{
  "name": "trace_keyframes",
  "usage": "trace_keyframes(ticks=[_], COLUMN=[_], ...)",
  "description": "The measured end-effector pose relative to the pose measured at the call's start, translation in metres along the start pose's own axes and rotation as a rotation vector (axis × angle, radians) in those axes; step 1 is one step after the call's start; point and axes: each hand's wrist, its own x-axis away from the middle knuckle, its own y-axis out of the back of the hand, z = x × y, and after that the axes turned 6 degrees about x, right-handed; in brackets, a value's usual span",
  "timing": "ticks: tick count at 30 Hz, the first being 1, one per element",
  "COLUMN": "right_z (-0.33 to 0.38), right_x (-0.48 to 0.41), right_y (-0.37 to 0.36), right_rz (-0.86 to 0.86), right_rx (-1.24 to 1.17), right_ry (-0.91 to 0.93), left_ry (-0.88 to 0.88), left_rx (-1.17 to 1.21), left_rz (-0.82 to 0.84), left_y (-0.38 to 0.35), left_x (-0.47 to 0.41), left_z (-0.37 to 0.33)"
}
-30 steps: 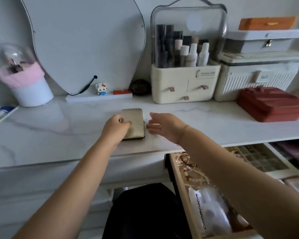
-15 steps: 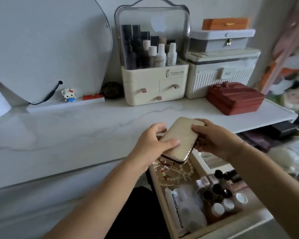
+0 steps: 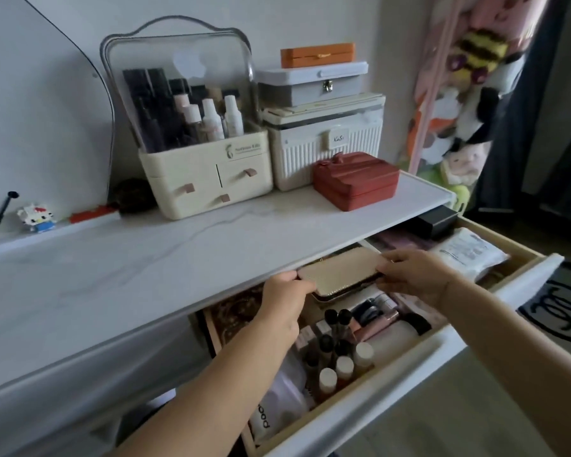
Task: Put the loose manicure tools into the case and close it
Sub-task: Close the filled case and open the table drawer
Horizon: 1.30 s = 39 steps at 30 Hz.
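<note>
Gold case (image 3: 340,272) held shut by both hands over drawer (image 3: 521,282)

The gold case (image 3: 338,272) no longer lies on the tabletop (image 3: 178,252); the left hand (image 3: 285,298) and the right hand (image 3: 412,275) now grip its ends, low inside the open drawer (image 3: 528,278)

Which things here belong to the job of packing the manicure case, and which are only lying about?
Job: gold case, closed, gripped by the left hand and the right hand above the open drawer.
Lying about: red box, cosmetics organizer, ribbed white box, small bottles in the drawer.
</note>
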Motion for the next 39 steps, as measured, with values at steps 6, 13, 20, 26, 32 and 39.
trace_keyframes(ticks=[6, 13, 20, 26, 32, 39], right_z=[-0.006, -0.004, 0.003, -0.037, -0.040, -0.041], right_x=[-0.029, -0.022, 0.080, 0.090, 0.082, 0.044], right_y=[-0.004, -0.004, 0.010, 0.004, -0.003, -0.030], right_rz=[-0.125, -0.109, 0.362, 0.236, 0.086, -0.106], right_rx=[0.087, 0.280, 1.190, 1.314, 1.191, 1.080], right_ry=[-0.010, 0.033, 0.416, 0.567, 0.659, 0.719], left_ry=[0.003, 0.008, -0.280, -0.416, -0.497, -0.579], left_rx=[-0.004, -0.157, -0.795, -1.286, -1.483, -1.528], left_rz=[0.008, 0.172, 0.443, 0.539, 0.294, -0.022], left_y=[0.002, 0.010, 0.018, 0.025, 0.036, 0.064], left_x=[-0.012, -0.009, 0.058, 0.088, 0.076, 0.052], left_z=[0.004, 0.004, -0.005, 0.016, 0.025, 0.018])
